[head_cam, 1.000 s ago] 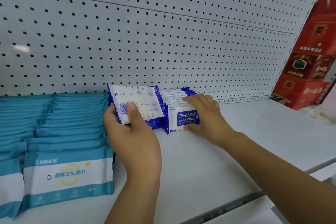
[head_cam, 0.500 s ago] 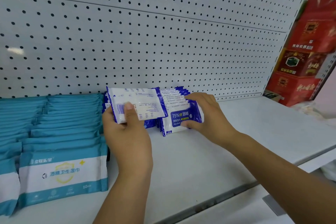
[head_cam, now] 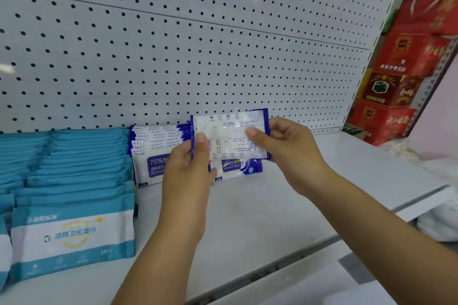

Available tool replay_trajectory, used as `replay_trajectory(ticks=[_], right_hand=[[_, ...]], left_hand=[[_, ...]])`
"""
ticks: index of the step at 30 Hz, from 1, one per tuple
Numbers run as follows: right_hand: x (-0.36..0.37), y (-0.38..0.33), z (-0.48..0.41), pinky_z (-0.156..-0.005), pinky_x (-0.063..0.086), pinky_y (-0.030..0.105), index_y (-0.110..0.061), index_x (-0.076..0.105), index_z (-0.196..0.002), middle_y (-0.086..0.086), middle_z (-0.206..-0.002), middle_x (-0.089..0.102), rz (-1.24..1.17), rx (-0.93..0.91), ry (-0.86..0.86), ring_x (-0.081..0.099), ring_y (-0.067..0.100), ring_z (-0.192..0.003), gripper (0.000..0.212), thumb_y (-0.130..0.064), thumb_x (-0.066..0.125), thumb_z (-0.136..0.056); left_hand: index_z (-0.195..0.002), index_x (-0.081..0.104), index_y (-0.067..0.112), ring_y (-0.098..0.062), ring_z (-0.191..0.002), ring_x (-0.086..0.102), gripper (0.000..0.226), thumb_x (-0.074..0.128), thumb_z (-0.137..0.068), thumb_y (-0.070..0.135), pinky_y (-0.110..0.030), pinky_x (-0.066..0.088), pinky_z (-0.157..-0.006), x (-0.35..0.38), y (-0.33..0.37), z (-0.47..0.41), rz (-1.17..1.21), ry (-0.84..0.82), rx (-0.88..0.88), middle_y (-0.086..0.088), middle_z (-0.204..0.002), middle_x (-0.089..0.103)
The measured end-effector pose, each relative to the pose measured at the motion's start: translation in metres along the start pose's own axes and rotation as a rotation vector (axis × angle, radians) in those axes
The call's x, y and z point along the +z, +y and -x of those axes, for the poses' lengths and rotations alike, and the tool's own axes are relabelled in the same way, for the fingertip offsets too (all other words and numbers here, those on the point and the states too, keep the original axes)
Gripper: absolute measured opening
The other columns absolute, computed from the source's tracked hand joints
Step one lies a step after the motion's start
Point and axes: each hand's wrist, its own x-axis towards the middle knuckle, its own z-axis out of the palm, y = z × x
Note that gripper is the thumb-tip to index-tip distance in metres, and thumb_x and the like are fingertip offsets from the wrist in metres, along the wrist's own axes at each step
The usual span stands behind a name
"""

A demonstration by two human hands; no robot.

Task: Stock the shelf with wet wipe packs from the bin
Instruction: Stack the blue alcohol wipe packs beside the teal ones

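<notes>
Shelf stock first: teal packs stand in overlapping rows on the left with their fronts toward us. Just beside them, blue packs lean back in a row toward the pegboard. A second blue row peeks out lower down, partly hidden by the hands. Both hands are on one pack, its fine-print back facing us, held up off the shelf in front of that second row. The left hand pinches the left edge, thumb on the face and fingers tucked behind. The right hand grips the right edge the same way, thumb laid across the print. To the right of the hands, open white shelf runs on to its end, where red boxes are stacked past the pegboard's edge. The shelf's front lip slants across the lower right, with open surface between it and the packs.
</notes>
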Motion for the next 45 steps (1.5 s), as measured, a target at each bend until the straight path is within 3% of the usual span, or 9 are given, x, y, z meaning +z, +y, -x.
replay_trajectory(ticks=[4, 11, 18, 23, 28, 32, 35, 40, 45], right_hand=[[0.004, -0.008, 0.011, -0.081, 0.059, 0.041, -0.010, 0.073, -0.101, 0.009, -0.096, 0.078, 0.056, -0.018, -0.122, 0.075, 0.024, -0.088, 0.020, -0.024, 0.071, -0.087], [0.012, -0.016, 0.030, -0.112, 0.042, 0.041, -0.010, 0.077, -0.107, -0.004, -0.114, 0.075, 0.216, 0.024, -0.425, 0.067, 0.011, -0.114, 0.047, -0.048, 0.051, -0.094], [0.013, -0.017, 0.025, -0.076, 0.056, 0.024, -0.008, 0.072, -0.099, 0.002, -0.091, 0.078, 0.197, -0.009, -0.153, 0.072, 0.010, -0.082, 0.023, -0.030, 0.069, -0.092], [0.018, -0.014, 0.030, -0.067, 0.060, 0.029, 0.004, 0.063, -0.103, 0.012, -0.084, 0.075, 0.099, 0.347, -0.269, 0.072, 0.021, -0.072, 0.044, -0.035, 0.074, -0.087], [0.018, -0.008, 0.028, -0.069, 0.060, 0.029, -0.003, 0.064, -0.104, 0.011, -0.092, 0.076, -0.002, 0.316, -0.214, 0.072, 0.019, -0.077, 0.027, -0.018, 0.077, -0.086], [0.010, -0.002, 0.017, -0.086, 0.058, 0.046, -0.008, 0.066, -0.113, 0.017, -0.106, 0.074, 0.060, 0.206, -0.137, 0.074, 0.029, -0.095, 0.032, -0.019, 0.078, -0.085], [0.009, 0.001, 0.010, -0.079, 0.059, 0.034, -0.009, 0.069, -0.108, 0.013, -0.103, 0.075, 0.102, 0.164, -0.184, 0.074, 0.025, -0.093, 0.024, -0.017, 0.076, -0.087], [0.022, 0.001, -0.009, -0.070, 0.057, 0.032, -0.020, 0.069, -0.092, 0.004, -0.094, 0.073, 0.402, -0.039, -0.210, 0.070, 0.018, -0.085, 0.006, -0.016, 0.073, -0.090], [0.053, 0.005, -0.028, -0.071, 0.044, 0.011, -0.026, 0.071, -0.088, -0.010, -0.091, 0.068, 0.681, -0.224, -0.385, 0.059, 0.003, -0.081, 0.015, -0.012, 0.074, -0.088]], left_hand=[[-0.143, 0.050, 0.022, -0.017, -0.112, 0.069, 0.069, 0.064, -0.086, 0.059, -0.042, 0.054, -0.100, 0.005, 0.011, 0.005, 0.156, -0.148, -0.152, 0.002, -0.129, 0.067], [-0.130, 0.055, 0.003, -0.034, -0.113, 0.068, 0.082, 0.062, -0.079, 0.066, -0.052, 0.048, -0.105, 0.004, 0.028, 0.012, 0.567, -0.330, -0.269, -0.016, -0.121, 0.068], [-0.136, 0.057, 0.004, -0.040, -0.128, 0.056, 0.069, 0.066, -0.080, 0.044, -0.060, 0.039, -0.109, -0.006, 0.026, 0.012, 0.680, -0.338, -0.329, -0.018, -0.137, 0.060], [-0.095, 0.058, 0.014, -0.025, -0.093, 0.059, 0.019, 0.059, -0.080, 0.024, -0.037, 0.046, -0.097, -0.003, 0.024, 0.015, 0.729, -0.367, -0.340, -0.008, -0.095, 0.060], [-0.098, 0.067, 0.004, -0.021, -0.074, 0.069, 0.021, 0.058, -0.079, 0.007, -0.033, 0.059, -0.070, -0.001, 0.024, 0.013, 0.459, -0.338, -0.286, -0.011, -0.088, 0.069], [-0.118, 0.067, 0.005, -0.028, -0.099, 0.073, 0.023, 0.054, -0.101, 0.014, -0.044, 0.060, -0.086, -0.006, 0.023, 0.008, 0.175, -0.314, -0.125, -0.014, -0.109, 0.075], [-0.115, 0.066, 0.008, -0.026, -0.096, 0.074, 0.017, 0.060, -0.099, 0.009, -0.047, 0.058, -0.092, -0.010, 0.025, 0.004, 0.011, -0.192, 0.020, -0.009, -0.103, 0.077], [-0.118, 0.058, 0.022, -0.008, -0.088, 0.070, 0.037, 0.074, -0.088, 0.009, -0.014, 0.052, -0.059, -0.036, 0.044, -0.013, -0.343, 0.051, 0.283, 0.005, -0.101, 0.073], [-0.119, 0.063, 0.035, -0.015, -0.112, 0.055, 0.054, 0.087, -0.073, 0.020, -0.038, 0.052, -0.089, -0.074, 0.062, -0.029, -0.936, 0.065, 0.446, 0.016, -0.106, 0.060]])
